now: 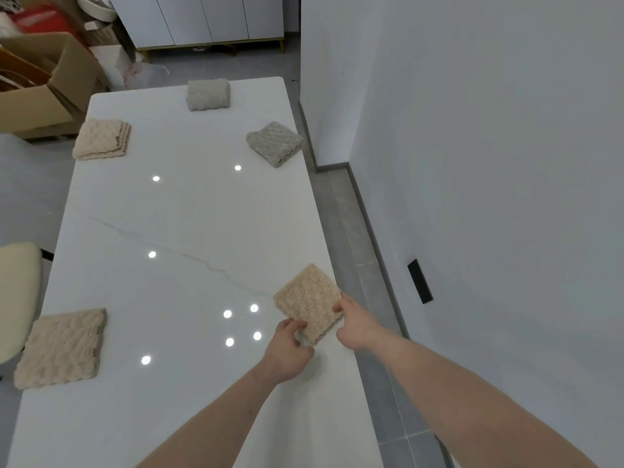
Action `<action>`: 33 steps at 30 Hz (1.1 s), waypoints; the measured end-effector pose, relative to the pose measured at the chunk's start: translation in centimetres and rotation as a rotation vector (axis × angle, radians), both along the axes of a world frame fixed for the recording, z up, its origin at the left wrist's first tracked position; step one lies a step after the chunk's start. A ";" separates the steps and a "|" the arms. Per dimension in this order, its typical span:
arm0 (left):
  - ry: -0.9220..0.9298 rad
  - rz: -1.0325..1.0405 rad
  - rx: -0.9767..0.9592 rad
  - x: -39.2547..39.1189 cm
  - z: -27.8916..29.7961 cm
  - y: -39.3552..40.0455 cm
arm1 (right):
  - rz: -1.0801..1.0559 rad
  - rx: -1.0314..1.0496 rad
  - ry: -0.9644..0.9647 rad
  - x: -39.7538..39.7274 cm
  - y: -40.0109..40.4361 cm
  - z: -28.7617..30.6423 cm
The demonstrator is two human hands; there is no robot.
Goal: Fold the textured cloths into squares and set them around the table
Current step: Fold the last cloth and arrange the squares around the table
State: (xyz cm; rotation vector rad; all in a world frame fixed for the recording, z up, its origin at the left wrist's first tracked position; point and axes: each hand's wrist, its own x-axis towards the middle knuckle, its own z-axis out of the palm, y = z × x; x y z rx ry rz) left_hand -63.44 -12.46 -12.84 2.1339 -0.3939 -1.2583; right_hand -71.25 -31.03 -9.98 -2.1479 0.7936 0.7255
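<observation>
A folded tan textured cloth (309,300) lies near the right edge of the white table (189,211). My left hand (288,349) pinches its near corner and my right hand (353,324) pinches its right corner. Other folded cloths lie around the table: a beige cloth (62,347) at the near left, a cream cloth (101,139) at the far left, a grey cloth (208,94) at the far end, and another grey cloth (274,143) at the far right.
A cream chair seat (17,292) stands at the table's left side. Cardboard boxes (44,82) sit beyond the far left corner. A white wall (489,163) runs close along the right, with a narrow grey floor strip (347,231) between.
</observation>
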 end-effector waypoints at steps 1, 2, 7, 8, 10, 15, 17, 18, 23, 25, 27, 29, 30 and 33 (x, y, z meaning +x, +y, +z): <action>-0.023 0.000 0.006 0.1 0.0 0.1 | 0.011 -0.009 -0.005 0.0 -0.1 0.0; -0.064 0.005 0.011 0.2 0.1 0.3 | 0.018 -0.017 -0.022 0.0 -0.2 -0.2; -0.431 0.073 0.016 1.1 0.7 0.1 | -0.030 -0.016 -0.185 -0.5 0.0 -0.7; -0.501 0.042 0.023 1.3 0.8 -0.3 | -0.043 -0.027 -0.203 -0.6 0.1 -0.9; -0.592 -0.067 0.070 1.3 0.5 -1.0 | -0.064 -0.047 -0.212 -0.9 0.4 -1.4; -0.497 -0.110 0.237 -0.2 -0.5 -2.4 | -0.022 -0.090 -0.169 -1.1 0.4 -3.0; -0.519 -0.077 0.249 -0.8 -0.9 -2.7 | -0.014 -0.091 -0.163 -0.8 0.2 -3.3; -0.531 -0.058 0.256 -1.0 -1.1 -2.8 | -0.017 -0.089 -0.164 -0.6 0.1 -3.4; -0.601 -0.091 0.309 -0.8 -1.9 -3.3 | -0.016 -0.082 -0.178 -0.1 0.3 -3.5; -0.616 -0.165 0.326 0.0 -1.9 -3.4 | -0.017 -0.087 -0.172 -0.5 0.5 -3.6; -0.606 -0.256 0.327 1.0 -1.8 -3.4 | -0.015 -0.095 -0.170 -1.1 0.8 -3.5; -0.585 -0.352 0.321 2.4 -1.6 -3.3 | -0.002 -0.105 -0.171 -1.6 1.3 -3.5; -0.574 -0.403 0.321 3.2 -1.5 -3.2 | 0.006 -0.108 -0.172 -1.8 1.4 -3.4; -0.556 -0.509 0.315 4.7 -0.9 -2.7 | 0.028 -0.129 -0.187 -2.2 1.9 -3.2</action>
